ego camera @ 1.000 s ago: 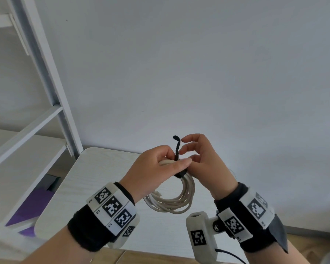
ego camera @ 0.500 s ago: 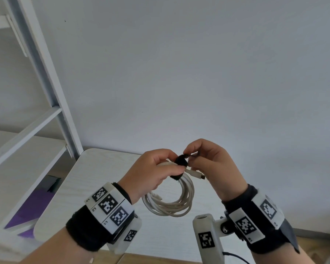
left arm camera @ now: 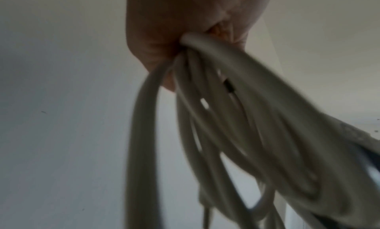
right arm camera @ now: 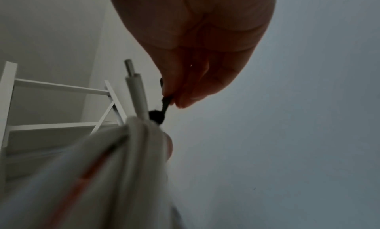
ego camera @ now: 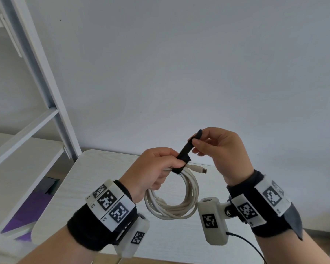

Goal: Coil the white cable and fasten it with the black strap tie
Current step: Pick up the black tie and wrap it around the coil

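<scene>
The white cable [ego camera: 171, 208] hangs as a round coil above the small table, gripped at its top by my left hand [ego camera: 156, 168]. In the left wrist view the coil [left arm camera: 236, 135] drops from the curled fingers of that hand [left arm camera: 185, 29]. A plug end [ego camera: 198, 169] sticks out to the right. The black strap tie [ego camera: 186, 152] is wrapped round the top of the coil, and its free end runs up and right. My right hand [ego camera: 200, 144] pinches that free end between thumb and forefinger. The right wrist view shows the pinch on the strap [right arm camera: 165, 103] beside the plug [right arm camera: 134, 89].
A small white table [ego camera: 95, 180] lies under the hands against a plain grey wall. A white ladder shelf [ego camera: 36, 77] stands at the left, with something purple [ego camera: 27, 212] low beneath it. A thin black wire [ego camera: 250, 244] trails from the right wrist camera.
The strap end was folded down close to the coil half a second ago. Now my right hand has drawn it up and to the right, taut. The left hand still holds the coil.
</scene>
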{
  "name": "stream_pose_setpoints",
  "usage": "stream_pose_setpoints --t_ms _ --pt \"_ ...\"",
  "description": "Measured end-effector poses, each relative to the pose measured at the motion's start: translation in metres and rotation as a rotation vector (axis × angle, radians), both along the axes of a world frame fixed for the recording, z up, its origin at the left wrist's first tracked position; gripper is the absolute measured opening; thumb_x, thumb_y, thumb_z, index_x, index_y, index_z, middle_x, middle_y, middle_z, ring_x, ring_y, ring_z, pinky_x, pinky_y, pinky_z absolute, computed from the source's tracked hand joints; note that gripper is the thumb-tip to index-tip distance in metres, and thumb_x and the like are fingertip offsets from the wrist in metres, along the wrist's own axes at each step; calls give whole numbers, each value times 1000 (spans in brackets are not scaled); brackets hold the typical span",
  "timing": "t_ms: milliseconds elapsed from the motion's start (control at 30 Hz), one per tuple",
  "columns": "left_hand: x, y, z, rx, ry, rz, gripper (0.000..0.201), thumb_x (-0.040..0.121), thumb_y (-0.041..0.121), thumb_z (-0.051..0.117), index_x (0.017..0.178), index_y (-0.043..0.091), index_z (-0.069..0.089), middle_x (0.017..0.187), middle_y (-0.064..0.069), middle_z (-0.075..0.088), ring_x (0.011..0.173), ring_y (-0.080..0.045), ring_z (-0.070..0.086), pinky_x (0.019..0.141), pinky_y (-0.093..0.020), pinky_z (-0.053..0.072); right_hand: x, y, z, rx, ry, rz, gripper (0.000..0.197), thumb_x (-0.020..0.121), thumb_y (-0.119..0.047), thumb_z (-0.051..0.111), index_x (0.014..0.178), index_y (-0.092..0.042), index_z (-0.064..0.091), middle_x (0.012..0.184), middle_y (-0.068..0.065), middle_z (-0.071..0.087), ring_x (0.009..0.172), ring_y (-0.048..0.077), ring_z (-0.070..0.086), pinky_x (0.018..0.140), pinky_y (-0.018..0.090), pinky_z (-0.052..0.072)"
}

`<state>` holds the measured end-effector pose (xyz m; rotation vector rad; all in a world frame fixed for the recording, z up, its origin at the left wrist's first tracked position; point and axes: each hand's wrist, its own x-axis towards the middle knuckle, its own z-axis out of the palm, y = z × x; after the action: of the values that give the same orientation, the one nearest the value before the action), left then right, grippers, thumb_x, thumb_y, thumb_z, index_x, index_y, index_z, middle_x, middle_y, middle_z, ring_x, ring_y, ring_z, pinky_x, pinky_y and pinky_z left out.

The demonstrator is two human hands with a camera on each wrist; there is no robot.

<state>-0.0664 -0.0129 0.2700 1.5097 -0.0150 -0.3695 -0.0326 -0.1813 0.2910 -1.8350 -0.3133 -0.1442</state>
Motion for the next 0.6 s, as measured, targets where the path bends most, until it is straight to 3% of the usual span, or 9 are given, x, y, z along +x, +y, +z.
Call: stream_pose_setpoints --t_ms 100,200,367,467,600 --pt "3 1 0 2 26 22 6 84 14 60 80 13 65 45 6 22 41 -11 14 44 -25 8 -4 2 0 37 3 -20 11 78 0 64 71 -8 67 61 7 68 57 15 63 61 25 52" --pt "8 2 -1 -9 34 72 15 84 12 59 69 15 59 43 6 22 40 -10 13 42 -23 7 -15 5 -1 60 -51 0 13 76 -3 67 67 -13 66 63 4 69 62 17 67 61 23 54" --pt "15 2 3 -24 0 142 22 85 8 53 63 14 54 41 6 24 37 -10 15 43 -23 6 -35 13 -12 -96 -303 -15 6 72 -12 68 70 -17 67 72 -4 66 74 13 64 68 23 54" --pt "17 -1 4 -34 -3 163 28 86 7 50 59 14 47 39 7 25 35 -10 16 43 -22 7 -40 16 -23 -174 -432 -66 3 72 -12 70 71 -14 68 78 -4 65 77 7 62 70 14 48" --pt "18 -5 5 -51 6 156 34 87 8 48 55 16 42 39 7 24 34 -9 16 40 -19 10 -37 19 -34 -230 -532 -124 10 75 -22 64 71 -13 67 82 -4 62 80 14 61 69 23 50"
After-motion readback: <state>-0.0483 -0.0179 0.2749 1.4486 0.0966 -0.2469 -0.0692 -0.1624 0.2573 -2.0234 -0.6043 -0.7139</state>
